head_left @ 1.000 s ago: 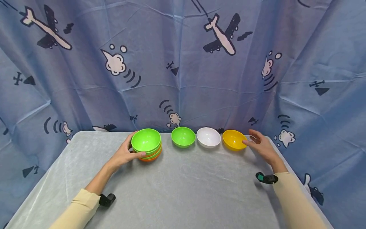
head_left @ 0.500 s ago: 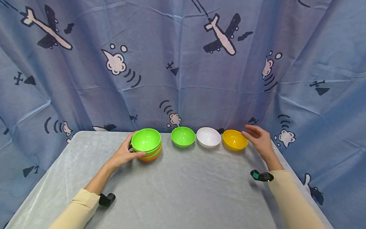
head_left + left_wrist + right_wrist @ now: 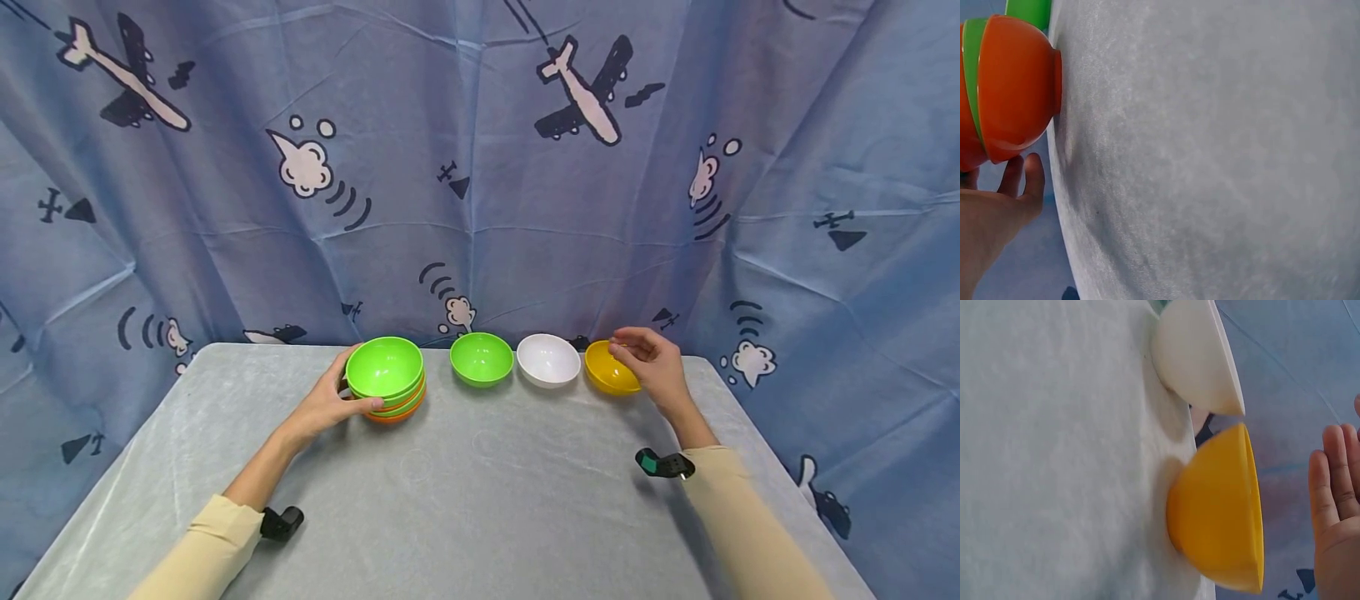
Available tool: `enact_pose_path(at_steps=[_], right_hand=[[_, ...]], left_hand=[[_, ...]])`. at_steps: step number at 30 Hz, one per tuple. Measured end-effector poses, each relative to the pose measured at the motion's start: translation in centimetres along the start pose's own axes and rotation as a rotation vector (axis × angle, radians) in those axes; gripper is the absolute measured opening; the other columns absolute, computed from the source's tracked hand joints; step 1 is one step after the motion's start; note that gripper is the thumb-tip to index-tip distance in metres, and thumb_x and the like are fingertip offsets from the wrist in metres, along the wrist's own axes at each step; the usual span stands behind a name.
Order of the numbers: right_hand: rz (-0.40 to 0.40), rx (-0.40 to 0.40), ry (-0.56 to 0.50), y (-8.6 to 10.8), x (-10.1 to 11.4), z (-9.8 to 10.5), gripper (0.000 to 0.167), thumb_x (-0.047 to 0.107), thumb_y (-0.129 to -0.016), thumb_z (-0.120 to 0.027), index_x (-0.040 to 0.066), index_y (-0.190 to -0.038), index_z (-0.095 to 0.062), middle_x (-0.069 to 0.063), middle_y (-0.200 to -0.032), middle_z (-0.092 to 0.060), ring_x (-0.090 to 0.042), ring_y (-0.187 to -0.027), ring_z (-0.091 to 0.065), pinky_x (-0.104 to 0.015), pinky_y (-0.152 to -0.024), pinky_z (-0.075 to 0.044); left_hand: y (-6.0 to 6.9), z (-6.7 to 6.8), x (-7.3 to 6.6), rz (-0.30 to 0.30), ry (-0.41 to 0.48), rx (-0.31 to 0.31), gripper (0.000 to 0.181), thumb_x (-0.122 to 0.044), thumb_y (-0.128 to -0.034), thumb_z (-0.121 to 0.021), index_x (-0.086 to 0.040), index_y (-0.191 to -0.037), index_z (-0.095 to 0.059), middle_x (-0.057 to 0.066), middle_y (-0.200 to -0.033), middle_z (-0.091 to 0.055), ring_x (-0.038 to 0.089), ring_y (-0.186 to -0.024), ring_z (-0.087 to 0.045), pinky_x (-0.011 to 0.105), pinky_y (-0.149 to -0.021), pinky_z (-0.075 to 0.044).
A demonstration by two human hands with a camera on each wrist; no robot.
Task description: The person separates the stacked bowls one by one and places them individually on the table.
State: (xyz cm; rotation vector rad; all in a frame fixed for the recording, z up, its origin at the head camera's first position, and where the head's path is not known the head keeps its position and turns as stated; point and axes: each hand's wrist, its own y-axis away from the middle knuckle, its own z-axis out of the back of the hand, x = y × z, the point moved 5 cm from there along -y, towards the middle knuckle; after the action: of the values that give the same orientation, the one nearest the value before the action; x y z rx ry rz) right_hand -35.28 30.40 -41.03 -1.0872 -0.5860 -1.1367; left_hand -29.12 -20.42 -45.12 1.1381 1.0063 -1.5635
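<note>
My left hand [image 3: 327,403] holds a stack of nested bowls [image 3: 385,371], thumb in front and fingers round the far left side. The top bowl is bright green, with green and orange rims beneath. In the left wrist view the lowest bowl [image 3: 1017,87] is orange and its foot meets the table. My right hand [image 3: 654,367] hovers over the right part of a yellow bowl [image 3: 606,375], holding nothing. In the right wrist view that hand [image 3: 1340,506] is apart from the yellow bowl [image 3: 1219,512], its fingers fairly straight.
A single green bowl [image 3: 482,360] and a white bowl [image 3: 548,361] stand in a row with the yellow one near the table's back edge. A pale cloth covers the table [image 3: 480,500]. Behind it hangs a blue curtain [image 3: 405,167] with airplane prints.
My right hand has moved left, from beside the yellow bowl's right rim to above the bowl. The bowls and my left hand have stayed in place.
</note>
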Motion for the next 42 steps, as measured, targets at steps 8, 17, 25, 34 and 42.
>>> enact_pose_path(at_steps=[8, 17, 25, 34, 42], right_hand=[[0.037, 0.082, -0.101, 0.1, 1.1, -2.4, 0.029, 0.002, -0.095, -0.072, -0.013, -0.119, -0.064, -0.029, -0.112, -0.066, -0.022, -0.091, -0.069, -0.019, -0.082, -0.053], [0.085, 0.164, -0.247, -0.1, 2.0, -6.0, 0.029, -0.002, -0.093, -0.072, -0.015, -0.118, -0.063, -0.029, -0.107, -0.067, -0.018, -0.089, -0.071, -0.025, -0.080, -0.056], [0.100, 0.237, -0.317, -0.1, 3.2, -9.5, 0.030, -0.005, -0.092, -0.072, -0.016, -0.119, -0.062, -0.031, -0.106, -0.066, -0.019, -0.089, -0.069, -0.027, -0.081, -0.056], [0.130, 0.293, -0.332, 0.0, 4.3, -13.4, 0.027, -0.006, -0.092, -0.071, -0.013, -0.117, -0.064, -0.025, -0.107, -0.068, -0.024, -0.089, -0.070, -0.029, -0.080, -0.057], [0.092, 0.341, -0.396, 0.2, 5.4, -17.0, 0.032, -0.008, -0.092, -0.070, -0.018, -0.121, -0.059, -0.029, -0.109, -0.067, -0.017, -0.090, -0.069, -0.026, -0.080, -0.056]], left_hand=[[0.1, -0.1, 0.0, -0.001, -0.002, 0.000, 0.097, -0.016, -0.0866, -0.083, -0.016, -0.162, -0.021, 0.014, -0.157, -0.030, 0.043, -0.140, -0.034, 0.061, -0.109, -0.031], [0.0, -0.1, 0.0, -0.005, -0.004, 0.000, 0.097, -0.016, -0.0863, -0.083, -0.017, -0.162, -0.023, 0.014, -0.156, -0.031, 0.043, -0.139, -0.034, 0.061, -0.109, -0.032], [0.0, -0.1, -0.1, -0.002, -0.001, 0.000, 0.097, -0.016, -0.0863, -0.083, -0.017, -0.162, -0.022, 0.014, -0.156, -0.031, 0.043, -0.140, -0.034, 0.062, -0.109, -0.030], [-0.1, -0.1, -0.1, 0.004, -0.008, -0.006, 0.098, -0.017, -0.0860, -0.083, -0.018, -0.162, -0.022, 0.013, -0.157, -0.031, 0.043, -0.140, -0.034, 0.062, -0.110, -0.029], [0.0, -0.1, 0.1, 0.018, -0.007, -0.007, 0.098, -0.017, -0.0865, -0.083, -0.017, -0.162, -0.021, 0.014, -0.158, -0.029, 0.043, -0.141, -0.033, 0.062, -0.110, -0.029]])
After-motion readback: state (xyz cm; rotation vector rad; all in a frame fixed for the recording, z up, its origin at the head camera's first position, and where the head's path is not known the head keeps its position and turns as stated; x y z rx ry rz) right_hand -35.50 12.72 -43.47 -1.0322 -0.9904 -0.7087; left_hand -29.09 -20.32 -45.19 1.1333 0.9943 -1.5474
